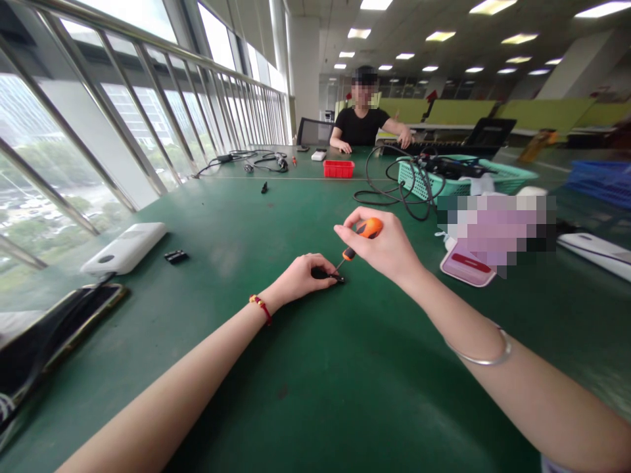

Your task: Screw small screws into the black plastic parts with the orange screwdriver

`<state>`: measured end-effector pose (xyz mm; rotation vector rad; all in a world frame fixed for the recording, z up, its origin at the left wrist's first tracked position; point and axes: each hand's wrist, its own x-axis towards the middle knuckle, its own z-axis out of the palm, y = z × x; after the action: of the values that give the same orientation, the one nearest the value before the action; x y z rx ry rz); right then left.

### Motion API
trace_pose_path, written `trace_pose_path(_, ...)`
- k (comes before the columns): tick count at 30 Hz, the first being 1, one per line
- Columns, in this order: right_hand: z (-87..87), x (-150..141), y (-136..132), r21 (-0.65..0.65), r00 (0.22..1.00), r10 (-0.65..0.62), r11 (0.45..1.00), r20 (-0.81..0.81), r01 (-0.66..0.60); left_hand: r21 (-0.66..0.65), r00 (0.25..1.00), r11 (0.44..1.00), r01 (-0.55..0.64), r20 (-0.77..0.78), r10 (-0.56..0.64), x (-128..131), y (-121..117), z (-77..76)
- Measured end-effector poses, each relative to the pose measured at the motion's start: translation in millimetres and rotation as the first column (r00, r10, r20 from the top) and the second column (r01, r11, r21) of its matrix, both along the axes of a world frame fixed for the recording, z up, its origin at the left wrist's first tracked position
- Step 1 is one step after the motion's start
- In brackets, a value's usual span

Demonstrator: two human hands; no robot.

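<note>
My right hand (387, 242) is closed around the orange and black handle of a screwdriver (371, 228), which slants down to the left. The screwdriver's tip meets a small black part (337, 278) on the green table (296, 355). With thumb and fingers, my left hand (306, 277) pinches that part and holds it against the tabletop. Most of the part is hidden under my left fingers, so its kind cannot be made out. Another small black piece (176, 256) lies on the table, left of my left hand.
A white power bank (129, 247) and a dark phone (59, 328) lie at the left. Farther back are a red tray (338, 169), cables (266, 161) and a teal basket (507, 172). A pink case (466, 263) lies at right. A person (362, 125) sits across the table.
</note>
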<state>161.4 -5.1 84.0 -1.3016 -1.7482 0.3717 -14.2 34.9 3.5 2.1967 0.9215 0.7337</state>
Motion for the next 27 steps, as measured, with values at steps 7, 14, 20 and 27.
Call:
trace_pose_path(7, -1.4, 5.4, 5.7, -0.02, 0.988, 0.118, 0.993, -0.101, -0.121, -0.179, 0.973, 0.96, 0.217, -0.043, -0.228, -8.3, 17.5, 18.9)
trace_pose_path(14, -0.8, 1.1, 1.1, 0.0, 1.0, -0.011, 1.0, 0.0, 0.011, -0.154, 0.987, 0.975, 0.163, 0.025, -0.161, -6.3, 13.9, 8.3)
trace_pose_path(20, -3.9, 3.0, 2.5, 0.02, 1.0, 0.023, 1.0, -0.003, -0.023, -0.103, 0.998, 0.994, 0.037, 0.051, -0.032, -2.4, 11.0, -1.5)
trace_pose_path(27, -7.2, 0.3, 2.6, 0.006, 1.0, -0.026, 1.0, 0.003, 0.026, 0.02, 0.99, 0.989, -0.144, 0.001, 0.144, 2.7, 5.3, -3.0)
